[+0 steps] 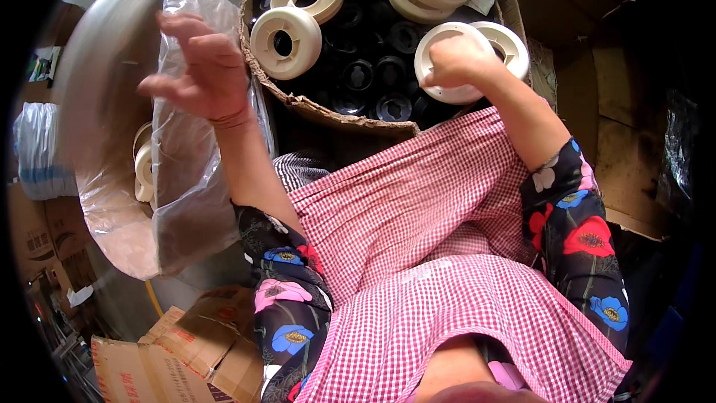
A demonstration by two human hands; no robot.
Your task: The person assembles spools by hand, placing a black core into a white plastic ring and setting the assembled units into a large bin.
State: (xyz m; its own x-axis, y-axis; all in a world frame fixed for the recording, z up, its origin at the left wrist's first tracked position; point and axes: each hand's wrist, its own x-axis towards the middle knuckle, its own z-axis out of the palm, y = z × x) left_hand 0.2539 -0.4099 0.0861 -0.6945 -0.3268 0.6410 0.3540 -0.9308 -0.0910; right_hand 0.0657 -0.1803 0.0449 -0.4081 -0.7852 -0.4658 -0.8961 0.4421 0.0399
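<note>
My left hand is raised at the left, fingers apart and holding nothing, in front of a clear plastic bag. Beside it, a pale streak is too smeared by motion to make out. My right hand is curled over a cream plastic ring at the right side of a cardboard box; its fingertips are partly hidden. Another cream ring sits right behind that one. Several similar rings, such as a ribbed ring, lie on round black plastic parts inside the box.
The plastic bag lines a container at the left with more cream rings inside. Flattened cartons lie at the lower left. A tall open cardboard box stands on the right. A checked apron spreads up to the box's near edge.
</note>
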